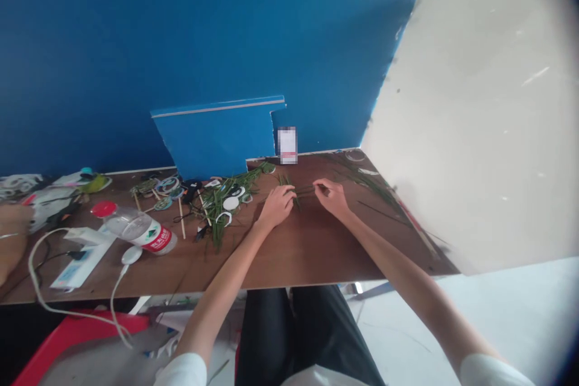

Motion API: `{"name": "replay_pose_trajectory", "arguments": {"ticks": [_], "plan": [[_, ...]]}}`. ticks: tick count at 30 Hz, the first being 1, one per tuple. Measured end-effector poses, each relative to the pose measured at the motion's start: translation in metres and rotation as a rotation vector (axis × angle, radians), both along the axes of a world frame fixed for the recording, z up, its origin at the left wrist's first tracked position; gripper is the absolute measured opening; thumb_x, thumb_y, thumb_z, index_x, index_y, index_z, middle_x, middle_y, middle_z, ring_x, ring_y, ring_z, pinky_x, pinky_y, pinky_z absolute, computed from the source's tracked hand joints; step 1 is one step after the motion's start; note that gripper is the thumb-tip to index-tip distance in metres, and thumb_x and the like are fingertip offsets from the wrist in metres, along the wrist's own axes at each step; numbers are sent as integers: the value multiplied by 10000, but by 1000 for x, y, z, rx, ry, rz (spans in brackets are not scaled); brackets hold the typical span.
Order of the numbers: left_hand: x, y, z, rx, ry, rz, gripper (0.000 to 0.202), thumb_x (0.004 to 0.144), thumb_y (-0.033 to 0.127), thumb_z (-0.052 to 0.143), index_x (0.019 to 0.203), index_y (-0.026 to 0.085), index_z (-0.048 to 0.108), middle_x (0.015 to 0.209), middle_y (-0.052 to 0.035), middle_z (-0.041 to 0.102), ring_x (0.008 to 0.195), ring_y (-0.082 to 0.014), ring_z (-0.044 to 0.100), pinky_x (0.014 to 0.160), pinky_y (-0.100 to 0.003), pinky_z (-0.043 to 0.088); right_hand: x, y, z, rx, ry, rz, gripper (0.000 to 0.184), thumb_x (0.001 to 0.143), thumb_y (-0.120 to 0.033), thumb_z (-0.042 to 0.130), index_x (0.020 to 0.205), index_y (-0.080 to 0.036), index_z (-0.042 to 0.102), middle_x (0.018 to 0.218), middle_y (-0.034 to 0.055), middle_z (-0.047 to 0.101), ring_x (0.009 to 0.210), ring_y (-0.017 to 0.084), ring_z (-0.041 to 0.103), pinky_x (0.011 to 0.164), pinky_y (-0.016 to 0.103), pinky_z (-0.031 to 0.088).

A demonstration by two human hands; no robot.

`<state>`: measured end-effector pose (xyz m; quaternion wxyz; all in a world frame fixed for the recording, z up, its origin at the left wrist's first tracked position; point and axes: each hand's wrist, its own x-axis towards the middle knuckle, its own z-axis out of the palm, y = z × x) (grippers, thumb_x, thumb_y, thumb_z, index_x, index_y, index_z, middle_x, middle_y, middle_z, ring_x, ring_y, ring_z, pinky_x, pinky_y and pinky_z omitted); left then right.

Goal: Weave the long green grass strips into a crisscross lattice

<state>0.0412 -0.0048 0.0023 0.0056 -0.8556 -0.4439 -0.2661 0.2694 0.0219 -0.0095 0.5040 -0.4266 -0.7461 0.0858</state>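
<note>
Head view: on the surface (312, 253), my left hand (277, 204) curls over grass (284, 180), its grip unclear, while my right hand (332, 196) pinches a strand (305, 190) between them that too hard a tug could snap.

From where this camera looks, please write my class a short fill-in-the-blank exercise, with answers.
1. Comparing the person's left hand and right hand, the ____ is nearer the bottle.
2. The bottle's cap is ____.
3. The thin strands heaped left of the hands are ____.
4. The partition behind the table is ____.

Missing words: left; red; green; blue.
</note>
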Motion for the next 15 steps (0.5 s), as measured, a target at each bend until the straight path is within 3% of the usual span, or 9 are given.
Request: {"name": "replay_pose_trajectory", "arguments": {"ticks": [5,15], "plan": [[12,10,-2,-40,32,25,194,902,142,513,936,224,685,1248,-55,610,1181,-250,521,973,-433,430,4,-14,-9,-96,-39,38,66,807,-241,539,802,-239,605,682,-9,653,572,150,597,590,261,474],[29,22,-12,-74,73,3,131,888,162,563,905,196,688,1282,-87,572,1151,-269,531,948,-433,449,10,-13,-7,-29,-217,83,87,778,-201,510,762,-239,587,662,-7,619,593,147,559,616,252,433]]}}
